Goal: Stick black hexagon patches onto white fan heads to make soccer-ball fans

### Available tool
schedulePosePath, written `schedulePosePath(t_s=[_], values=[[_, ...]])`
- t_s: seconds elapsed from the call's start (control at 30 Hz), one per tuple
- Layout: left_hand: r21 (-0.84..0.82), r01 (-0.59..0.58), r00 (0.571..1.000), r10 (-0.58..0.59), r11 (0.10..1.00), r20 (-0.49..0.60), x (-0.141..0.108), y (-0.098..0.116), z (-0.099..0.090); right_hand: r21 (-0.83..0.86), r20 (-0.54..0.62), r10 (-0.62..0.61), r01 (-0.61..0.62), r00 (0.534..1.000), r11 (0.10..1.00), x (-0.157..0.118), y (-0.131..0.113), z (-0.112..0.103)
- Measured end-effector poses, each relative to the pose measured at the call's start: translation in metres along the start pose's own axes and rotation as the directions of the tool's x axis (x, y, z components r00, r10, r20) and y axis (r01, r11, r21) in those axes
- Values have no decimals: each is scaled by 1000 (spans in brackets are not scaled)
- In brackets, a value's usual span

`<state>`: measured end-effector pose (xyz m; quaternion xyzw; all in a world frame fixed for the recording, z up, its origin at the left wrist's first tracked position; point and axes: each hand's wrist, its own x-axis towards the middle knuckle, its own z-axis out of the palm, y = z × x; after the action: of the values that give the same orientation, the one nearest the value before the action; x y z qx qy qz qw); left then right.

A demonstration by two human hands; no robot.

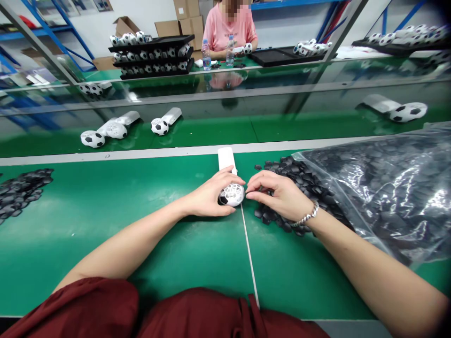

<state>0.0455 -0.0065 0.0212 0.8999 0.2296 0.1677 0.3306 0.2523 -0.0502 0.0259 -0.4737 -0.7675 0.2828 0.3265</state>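
Note:
My left hand [214, 193] curls around a white soccer-ball-shaped piece [233, 194] with a flat white rectangular handle [226, 158], which lies on the green table. A black patch sits at the ball's lower left, while its upper face is a pattern of white ridges and open cells. Just right of the ball, my right hand [278, 193] is closed in a pinch. A dark sliver shows at its fingertips, seemingly a small black piece, mostly hidden by the fingers. Beneath and behind that hand spreads a pile of small black pieces [310, 180].
A clear plastic bag of black pieces [398, 188] lies at right. More black pieces [21, 192] lie far left. Beyond the pale rail [183, 151], several ball pieces [160, 126] rest on a green belt. Across it, a person in pink [229, 30] sits near stacked black trays [151, 58].

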Motion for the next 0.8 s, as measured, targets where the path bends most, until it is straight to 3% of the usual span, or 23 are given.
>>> schedulePosePath(t_s=[0.33, 0.57, 0.67, 0.8], values=[[34, -57, 996, 59, 998, -61, 2, -2, 6, -66, -67, 28, -32, 997, 997, -1, -2, 3], [25, 25, 998, -23, 999, -60, 1, -1, 7, -8, -43, 36, -37, 998, 999, -1, -5, 3], [23, 22, 998, -21, 999, -65, 1, -1, 8, -17, -40, -1, 0, 999, 1000, -2, -7, 3], [20, 26, 998, -25, 999, -62, 1, 1, 7, -10, 18, 45, -45, 999, 999, -3, -8, 5]])
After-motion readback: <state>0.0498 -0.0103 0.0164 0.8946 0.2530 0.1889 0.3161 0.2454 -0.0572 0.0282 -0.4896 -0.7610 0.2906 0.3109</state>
